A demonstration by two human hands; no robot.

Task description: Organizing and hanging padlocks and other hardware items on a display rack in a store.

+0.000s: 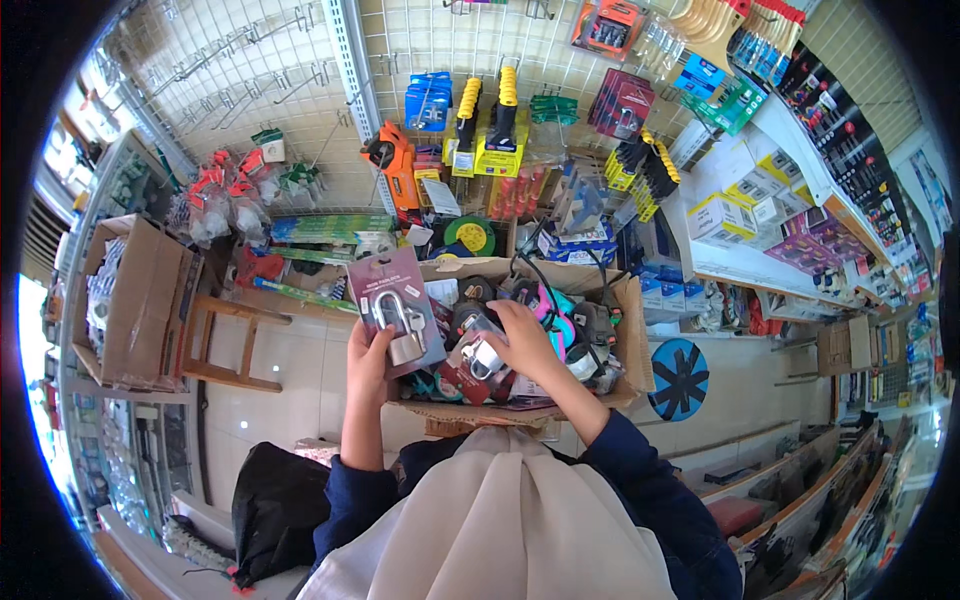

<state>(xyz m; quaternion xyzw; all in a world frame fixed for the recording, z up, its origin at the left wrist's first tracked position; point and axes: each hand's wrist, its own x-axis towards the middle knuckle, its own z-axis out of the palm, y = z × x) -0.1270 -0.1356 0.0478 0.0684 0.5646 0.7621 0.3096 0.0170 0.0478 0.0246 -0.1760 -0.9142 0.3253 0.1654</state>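
My left hand (pixel 369 360) holds a carded padlock in a clear blister pack (pixel 396 311) by its lower left edge, over the left end of an open cardboard box (pixel 637 337). The shackle and small keys show through the plastic. My right hand (pixel 525 341) is over the middle of the box, its fingers on another blister-packed padlock (pixel 484 360) with a dark red card. Whether it grips this pack or only touches it cannot be told. Around it in the box lie mixed goods, with pink and turquoise pieces (pixel 559 322) and a black cord.
A wire-grid wall (pixel 285 45) with hooks carries packaged goods, among them yellow-and-black handled tools (pixel 504 120). A wooden stool (pixel 240 341) and another cardboard box (pixel 142 300) stand left. A round blue stool seat (pixel 679 379) is right of the box; shelves with boxes (pixel 780 255) lie beyond.
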